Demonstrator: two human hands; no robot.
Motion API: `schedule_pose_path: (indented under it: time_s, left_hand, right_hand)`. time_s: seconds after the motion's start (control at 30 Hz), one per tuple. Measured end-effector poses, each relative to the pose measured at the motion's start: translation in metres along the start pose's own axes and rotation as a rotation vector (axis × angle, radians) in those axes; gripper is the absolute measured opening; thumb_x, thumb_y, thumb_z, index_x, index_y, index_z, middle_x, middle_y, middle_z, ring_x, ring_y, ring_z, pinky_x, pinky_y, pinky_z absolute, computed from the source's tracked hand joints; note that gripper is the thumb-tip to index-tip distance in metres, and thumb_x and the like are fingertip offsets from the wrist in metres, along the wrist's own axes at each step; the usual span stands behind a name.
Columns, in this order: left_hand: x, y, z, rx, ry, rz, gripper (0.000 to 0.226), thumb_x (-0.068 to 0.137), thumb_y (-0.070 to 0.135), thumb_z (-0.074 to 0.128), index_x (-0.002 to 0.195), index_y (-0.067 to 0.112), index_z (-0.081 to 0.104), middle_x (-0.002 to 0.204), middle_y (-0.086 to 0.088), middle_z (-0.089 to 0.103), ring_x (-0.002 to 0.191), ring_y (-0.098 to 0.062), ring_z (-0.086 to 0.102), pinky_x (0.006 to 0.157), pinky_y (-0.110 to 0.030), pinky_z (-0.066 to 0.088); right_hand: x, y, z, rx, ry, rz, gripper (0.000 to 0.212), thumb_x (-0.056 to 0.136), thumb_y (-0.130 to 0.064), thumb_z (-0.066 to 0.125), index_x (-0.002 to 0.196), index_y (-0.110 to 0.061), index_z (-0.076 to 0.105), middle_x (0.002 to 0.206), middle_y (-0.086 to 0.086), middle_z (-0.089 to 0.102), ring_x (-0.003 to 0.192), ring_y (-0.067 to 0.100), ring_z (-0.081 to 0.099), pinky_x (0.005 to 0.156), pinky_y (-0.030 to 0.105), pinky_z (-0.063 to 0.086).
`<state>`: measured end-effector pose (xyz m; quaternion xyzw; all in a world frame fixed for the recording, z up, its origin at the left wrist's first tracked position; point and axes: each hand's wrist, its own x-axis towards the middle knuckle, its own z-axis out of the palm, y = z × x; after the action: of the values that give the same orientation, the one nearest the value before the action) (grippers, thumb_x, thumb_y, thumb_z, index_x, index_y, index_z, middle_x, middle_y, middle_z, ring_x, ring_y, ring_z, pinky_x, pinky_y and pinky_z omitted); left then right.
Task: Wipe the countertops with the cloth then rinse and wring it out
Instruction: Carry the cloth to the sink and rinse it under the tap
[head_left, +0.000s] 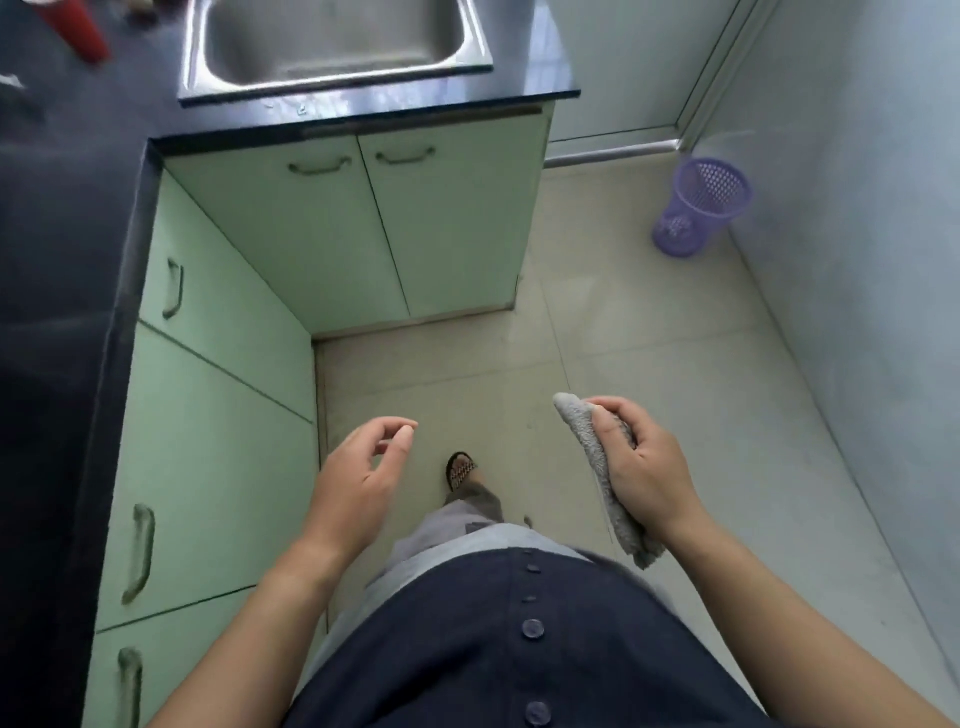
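My right hand (641, 460) grips a folded grey cloth (597, 467) in mid-air over the floor, well back from the counter. One end of the cloth sticks out above my thumb and the other hangs below my wrist. My left hand (363, 467) hovers beside it with loosely curled fingers and holds nothing. The dark L-shaped countertop (67, 249) runs along the left and across the top. A steel sink (332, 47) is set into its far section.
Pale green cabinet doors and drawers (218, 415) with handles stand under the counter. A purple mesh bin (698, 205) sits on the tiled floor by the right wall. A red object (78, 28) lies on the counter at top left. My foot in a sandal (460, 470) is on the floor.
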<state>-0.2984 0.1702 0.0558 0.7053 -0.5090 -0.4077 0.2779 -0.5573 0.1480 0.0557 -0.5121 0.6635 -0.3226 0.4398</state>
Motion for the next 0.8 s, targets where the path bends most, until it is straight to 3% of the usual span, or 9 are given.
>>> schedule_pose_path:
  time_s: [0.2, 0.37, 0.5, 0.67, 0.8]
  left_hand:
    - [0.147, 0.062, -0.033, -0.02, 0.019, 0.054, 0.028, 0.084, 0.045, 0.044, 0.096, 0.03, 0.064, 0.098, 0.012, 0.067, 0.078, 0.004, 0.057, 0.066, -0.024, 0.04]
    - [0.225, 0.07, -0.054, -0.001, 0.034, -0.011, 0.023, 0.086, 0.045, 0.047, 0.095, 0.032, 0.064, 0.098, 0.015, 0.066, 0.09, 0.002, 0.059, 0.074, -0.027, 0.046]
    - [0.31, 0.079, -0.068, 0.037, 0.066, -0.051, 0.014, 0.093, 0.031, 0.05, 0.097, 0.032, 0.064, 0.098, 0.016, 0.066, 0.09, 0.005, 0.057, 0.07, -0.019, 0.041]
    - [0.428, 0.131, -0.097, 0.052, 0.168, -0.067, 0.016, 0.093, 0.031, 0.05, 0.098, 0.029, 0.064, 0.093, 0.018, 0.064, 0.084, 0.005, 0.057, 0.066, -0.004, 0.037]
    - [0.51, 0.166, -0.122, 0.095, 0.193, -0.041, 0.019, 0.093, 0.032, 0.05, 0.102, 0.025, 0.064, 0.097, 0.013, 0.064, 0.09, -0.001, 0.058, 0.074, -0.016, 0.042]
  right_hand:
    - [0.142, -0.075, 0.011, 0.013, 0.009, -0.059, 0.015, 0.094, -0.027, 0.051, 0.096, -0.026, 0.066, 0.098, -0.011, 0.068, 0.092, -0.001, 0.059, 0.078, 0.012, 0.043]
    - [0.23, -0.096, 0.03, 0.005, -0.036, -0.02, 0.015, 0.094, -0.024, 0.052, 0.091, -0.03, 0.065, 0.096, -0.013, 0.068, 0.089, -0.003, 0.059, 0.073, 0.006, 0.041]
    - [0.33, -0.124, 0.053, -0.013, -0.097, -0.051, 0.015, 0.094, -0.022, 0.052, 0.093, -0.026, 0.066, 0.097, -0.008, 0.069, 0.091, 0.002, 0.06, 0.076, 0.01, 0.042]
    - [0.471, -0.192, 0.071, -0.063, -0.209, -0.174, 0.014, 0.093, -0.03, 0.051, 0.095, -0.028, 0.065, 0.097, -0.012, 0.067, 0.092, 0.0, 0.059, 0.078, 0.011, 0.042]
    - [0.566, -0.251, 0.086, -0.064, -0.259, -0.25, 0.013, 0.093, -0.031, 0.051, 0.094, -0.032, 0.064, 0.099, -0.013, 0.067, 0.096, 0.0, 0.059, 0.081, 0.009, 0.041]
